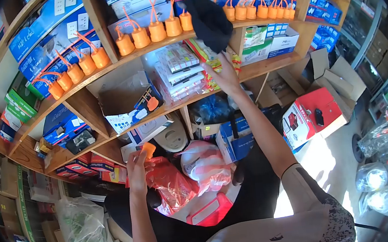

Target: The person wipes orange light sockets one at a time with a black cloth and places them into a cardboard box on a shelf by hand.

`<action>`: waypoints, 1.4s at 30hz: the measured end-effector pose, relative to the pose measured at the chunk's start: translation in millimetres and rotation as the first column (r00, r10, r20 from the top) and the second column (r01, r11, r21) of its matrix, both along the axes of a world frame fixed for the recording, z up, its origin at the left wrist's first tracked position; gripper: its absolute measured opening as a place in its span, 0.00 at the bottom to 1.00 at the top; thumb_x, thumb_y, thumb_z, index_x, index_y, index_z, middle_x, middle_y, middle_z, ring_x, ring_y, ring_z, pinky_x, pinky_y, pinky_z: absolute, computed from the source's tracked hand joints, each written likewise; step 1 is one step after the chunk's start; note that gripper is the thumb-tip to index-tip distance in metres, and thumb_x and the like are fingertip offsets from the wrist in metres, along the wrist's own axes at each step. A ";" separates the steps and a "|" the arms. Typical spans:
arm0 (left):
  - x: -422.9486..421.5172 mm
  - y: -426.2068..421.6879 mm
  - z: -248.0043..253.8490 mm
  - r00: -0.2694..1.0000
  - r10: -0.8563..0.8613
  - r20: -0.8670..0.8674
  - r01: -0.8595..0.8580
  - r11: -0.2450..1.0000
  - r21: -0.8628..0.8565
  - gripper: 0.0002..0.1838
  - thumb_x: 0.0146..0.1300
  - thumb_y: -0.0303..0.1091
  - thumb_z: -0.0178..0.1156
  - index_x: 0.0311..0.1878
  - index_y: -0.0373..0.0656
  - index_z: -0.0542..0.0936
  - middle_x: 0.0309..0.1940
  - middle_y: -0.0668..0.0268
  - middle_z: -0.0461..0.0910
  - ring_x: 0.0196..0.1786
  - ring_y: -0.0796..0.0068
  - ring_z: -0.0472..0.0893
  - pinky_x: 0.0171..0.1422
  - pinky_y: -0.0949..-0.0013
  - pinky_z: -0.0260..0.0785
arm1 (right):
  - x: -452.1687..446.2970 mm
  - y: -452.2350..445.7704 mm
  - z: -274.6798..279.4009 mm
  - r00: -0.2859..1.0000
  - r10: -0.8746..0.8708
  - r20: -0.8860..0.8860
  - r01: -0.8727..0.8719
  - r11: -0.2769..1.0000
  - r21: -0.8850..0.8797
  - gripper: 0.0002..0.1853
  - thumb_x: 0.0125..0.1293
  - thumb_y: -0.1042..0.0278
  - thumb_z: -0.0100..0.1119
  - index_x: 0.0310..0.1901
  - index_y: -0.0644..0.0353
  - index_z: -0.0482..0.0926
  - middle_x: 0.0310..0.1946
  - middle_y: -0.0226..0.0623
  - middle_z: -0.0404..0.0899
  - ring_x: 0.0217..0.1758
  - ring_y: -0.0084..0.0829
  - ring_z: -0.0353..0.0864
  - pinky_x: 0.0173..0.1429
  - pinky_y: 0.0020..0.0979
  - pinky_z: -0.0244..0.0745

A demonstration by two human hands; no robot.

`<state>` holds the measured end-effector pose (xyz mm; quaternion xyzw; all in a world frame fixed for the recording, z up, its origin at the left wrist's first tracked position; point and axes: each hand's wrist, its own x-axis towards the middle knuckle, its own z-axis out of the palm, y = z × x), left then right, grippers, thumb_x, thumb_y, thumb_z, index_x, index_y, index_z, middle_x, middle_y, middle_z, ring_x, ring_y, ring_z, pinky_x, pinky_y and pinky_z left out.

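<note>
My right hand (225, 73) is raised to the shelves with its fingers closed on a dark black cloth (211, 23), cap-like in shape. The cloth hangs in front of the upper shelf edge and hides part of the row of orange lamp holders (157, 31), which have orange wires sticking up. Lower down, my left hand (137, 171) grips a small orange lamp holder (148, 150), partly covered by the fingers. Just right of that hand lies a red plastic bag (168, 183), beside a striped pink-and-white bag (204, 163).
The wooden shelf (178, 104) holds blue boxes (52, 29) and plastic-wrapped packs (178, 68). A red-and-white carton (315, 113) stands at right, near an open cardboard box (340, 80). Clear plastic bags (86, 231) sit at lower left. A red item (211, 211) lies between my legs.
</note>
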<state>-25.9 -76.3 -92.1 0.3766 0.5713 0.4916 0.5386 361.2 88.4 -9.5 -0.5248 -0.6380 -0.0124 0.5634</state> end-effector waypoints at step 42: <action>-30.2 148.2 12.7 0.970 0.227 -0.082 -0.233 0.969 -0.075 0.56 0.57 0.65 0.65 0.81 0.49 0.50 0.77 0.53 0.56 0.73 0.36 0.64 0.62 0.31 0.71 | -124.1 -79.5 -62.1 0.838 0.378 -0.392 -0.470 0.867 -0.168 0.29 0.67 0.72 0.72 0.65 0.67 0.69 0.52 0.41 0.84 0.54 0.28 0.85 0.60 0.31 0.79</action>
